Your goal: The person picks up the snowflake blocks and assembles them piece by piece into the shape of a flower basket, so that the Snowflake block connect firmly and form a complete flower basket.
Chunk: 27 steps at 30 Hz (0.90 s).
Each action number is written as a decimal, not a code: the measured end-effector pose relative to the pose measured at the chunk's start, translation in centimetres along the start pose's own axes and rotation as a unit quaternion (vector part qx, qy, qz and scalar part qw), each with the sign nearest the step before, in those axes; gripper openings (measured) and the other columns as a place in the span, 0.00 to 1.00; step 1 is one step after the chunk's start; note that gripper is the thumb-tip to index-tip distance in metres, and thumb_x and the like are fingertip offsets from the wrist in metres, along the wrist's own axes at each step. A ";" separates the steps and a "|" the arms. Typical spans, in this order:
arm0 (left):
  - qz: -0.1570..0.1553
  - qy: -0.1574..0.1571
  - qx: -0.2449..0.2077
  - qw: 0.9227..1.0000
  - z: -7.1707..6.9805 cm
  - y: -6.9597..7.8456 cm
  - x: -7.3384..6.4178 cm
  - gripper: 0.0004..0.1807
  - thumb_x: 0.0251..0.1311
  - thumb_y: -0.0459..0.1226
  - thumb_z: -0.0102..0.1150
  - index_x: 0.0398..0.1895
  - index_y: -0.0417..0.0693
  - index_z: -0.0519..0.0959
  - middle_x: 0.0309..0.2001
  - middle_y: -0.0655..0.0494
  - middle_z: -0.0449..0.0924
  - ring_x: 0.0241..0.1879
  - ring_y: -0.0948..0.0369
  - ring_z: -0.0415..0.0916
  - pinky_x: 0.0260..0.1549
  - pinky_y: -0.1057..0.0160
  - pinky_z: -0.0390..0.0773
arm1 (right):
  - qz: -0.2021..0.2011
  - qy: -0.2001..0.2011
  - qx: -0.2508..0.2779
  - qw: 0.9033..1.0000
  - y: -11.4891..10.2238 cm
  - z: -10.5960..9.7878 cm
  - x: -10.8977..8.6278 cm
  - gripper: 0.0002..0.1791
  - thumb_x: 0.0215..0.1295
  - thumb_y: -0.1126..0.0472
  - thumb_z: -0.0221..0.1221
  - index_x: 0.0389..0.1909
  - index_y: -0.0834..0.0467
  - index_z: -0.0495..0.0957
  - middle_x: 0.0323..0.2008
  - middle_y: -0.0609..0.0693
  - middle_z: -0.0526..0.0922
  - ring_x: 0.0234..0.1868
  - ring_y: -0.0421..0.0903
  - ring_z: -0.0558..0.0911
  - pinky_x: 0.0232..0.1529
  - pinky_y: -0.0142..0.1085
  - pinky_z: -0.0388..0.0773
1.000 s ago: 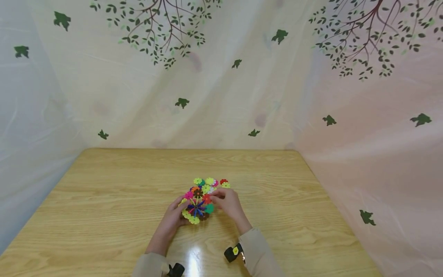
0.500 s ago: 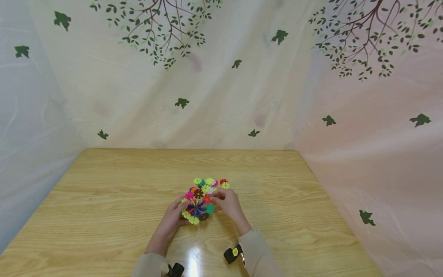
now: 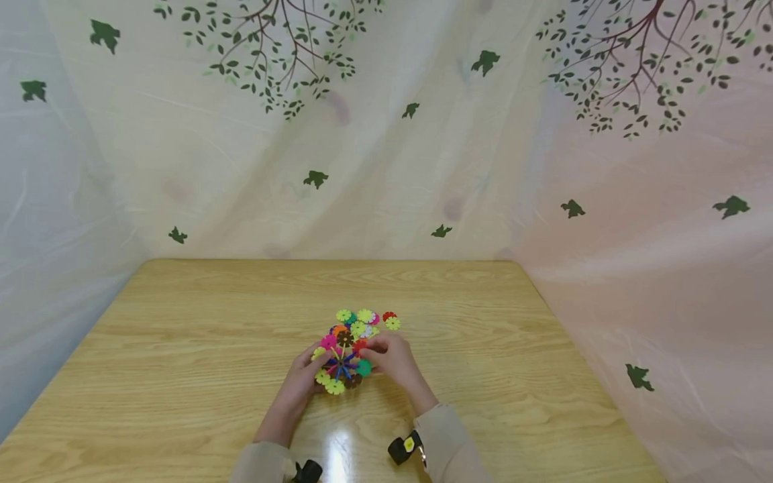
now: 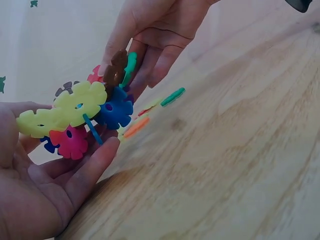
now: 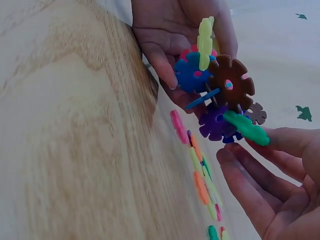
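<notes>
A ball-like cluster of interlocking plastic snowflake discs (image 3: 341, 364) in yellow, blue, pink, brown and green is held just above the table. My left hand (image 3: 300, 376) grips it from the left, the thumb on top and other fingers curled beneath, as the left wrist view shows of the left hand (image 4: 45, 185). At the cluster's right side my right hand (image 3: 395, 359) pinches a red snowflake disc (image 3: 359, 345). In the right wrist view the right hand (image 5: 285, 185) has its thumb by a green disc (image 5: 247, 127); the red disc is mostly hidden there.
Loose snowflake discs (image 3: 365, 315) lie just beyond the cluster on the wooden table (image 3: 181, 349). A red and a yellow disc (image 3: 392, 323) sit slightly apart to the right. A printed cloth (image 3: 253, 201) hangs behind the table and along its sides.
The right hand has dipped slightly toward me at the red disc. The cluster has tilted a little with it, and the left hand keeps its hold.
</notes>
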<state>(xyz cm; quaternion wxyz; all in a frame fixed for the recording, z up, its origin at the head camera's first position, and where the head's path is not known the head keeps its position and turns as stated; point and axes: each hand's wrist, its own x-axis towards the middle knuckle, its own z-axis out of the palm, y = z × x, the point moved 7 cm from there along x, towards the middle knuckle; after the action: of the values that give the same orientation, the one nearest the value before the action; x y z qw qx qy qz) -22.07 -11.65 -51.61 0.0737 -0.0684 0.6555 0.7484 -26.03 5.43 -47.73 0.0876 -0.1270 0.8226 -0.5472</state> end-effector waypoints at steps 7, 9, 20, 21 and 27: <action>0.008 0.015 0.032 0.999 0.0 0.0 0.0 0.26 0.69 0.40 0.50 0.68 0.42 0.67 0.60 0.34 0.73 0.33 0.60 0.80 0.27 0.63 0.84 | 0.003 0.001 -0.018 1.000 0.2 0.3 -0.1 0.11 0.65 0.58 0.62 0.36 0.64 0.84 0.34 0.57 0.85 0.29 0.40 0.82 0.29 0.34 0.85; 0.009 0.015 0.042 0.999 0.0 0.0 0.1 0.26 0.69 0.40 0.51 0.68 0.42 0.67 0.60 0.34 0.73 0.33 0.61 0.80 0.27 0.64 0.83 | 0.006 0.003 -0.029 1.000 0.4 0.3 0.0 0.11 0.65 0.58 0.62 0.34 0.64 0.84 0.33 0.56 0.85 0.28 0.39 0.81 0.28 0.33 0.85; 0.017 0.016 0.037 0.999 0.2 0.1 0.1 0.25 0.69 0.38 0.50 0.67 0.40 0.68 0.56 0.33 0.76 0.33 0.59 0.82 0.29 0.59 0.86 | 0.017 0.019 -0.038 0.999 0.5 0.2 -0.1 0.12 0.64 0.58 0.63 0.37 0.65 0.85 0.35 0.58 0.86 0.29 0.41 0.82 0.27 0.33 0.85; 0.017 0.016 0.036 0.999 0.2 0.1 0.1 0.24 0.69 0.38 0.51 0.67 0.41 0.68 0.56 0.33 0.76 0.33 0.59 0.82 0.29 0.59 0.86 | 0.017 0.023 -0.037 0.999 0.5 0.1 -0.1 0.12 0.64 0.58 0.63 0.38 0.65 0.85 0.35 0.58 0.86 0.30 0.41 0.83 0.27 0.33 0.85; 0.018 0.016 0.040 0.999 0.2 0.1 0.1 0.24 0.69 0.39 0.51 0.67 0.41 0.68 0.57 0.33 0.75 0.33 0.59 0.82 0.28 0.59 0.85 | 0.013 0.031 -0.037 0.999 0.3 0.0 -0.1 0.12 0.64 0.59 0.63 0.38 0.65 0.85 0.34 0.58 0.86 0.29 0.42 0.83 0.27 0.33 0.85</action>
<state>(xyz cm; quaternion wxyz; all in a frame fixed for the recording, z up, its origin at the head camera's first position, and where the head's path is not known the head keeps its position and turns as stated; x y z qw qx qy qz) -22.24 -11.49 -51.51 0.0521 -0.0659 0.6872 0.7216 -26.01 5.59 -47.98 0.0644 -0.1020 0.8465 -0.5186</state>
